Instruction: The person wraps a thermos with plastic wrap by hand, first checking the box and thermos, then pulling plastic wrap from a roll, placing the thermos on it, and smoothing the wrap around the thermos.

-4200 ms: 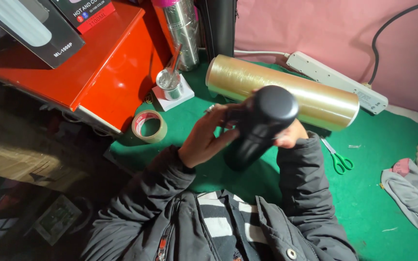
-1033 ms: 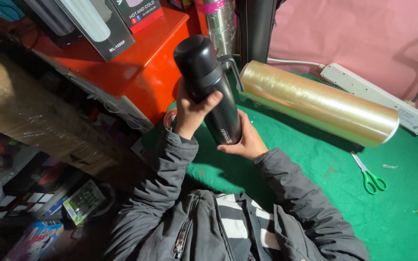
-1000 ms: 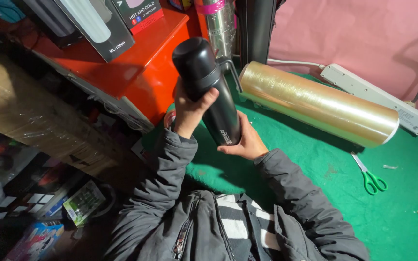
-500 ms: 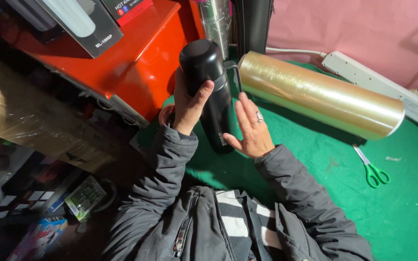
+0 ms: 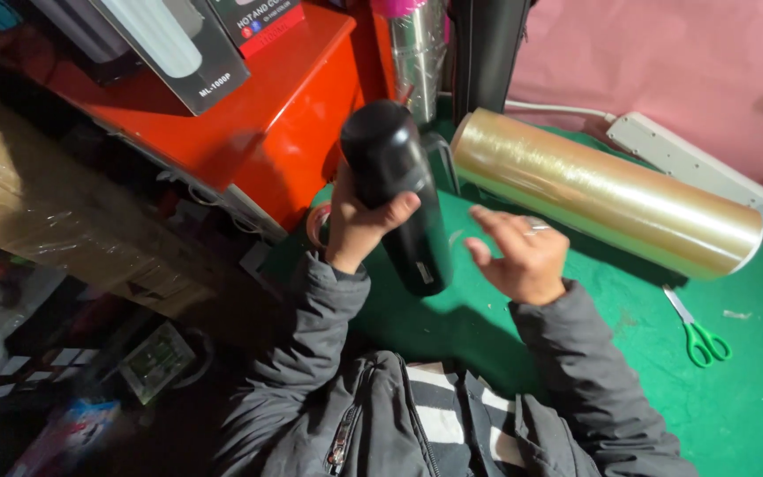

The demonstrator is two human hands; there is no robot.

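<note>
One hand only on a tall black flask

The left hand (image 5: 359,225) clamps the black flask (image 5: 396,190), tilted above the green table (image 5: 629,309); the right hand (image 5: 518,256) is open, just beside it. The smooth body may slip and hit the film roll (image 5: 602,190).

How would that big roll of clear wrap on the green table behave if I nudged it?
The roll of clear wrap is a long cylinder lying on its side on the green table, so it would probably roll easily. It looks thickly wound, likely heavy and stiff. Its glossy film may feel slippery.
</note>
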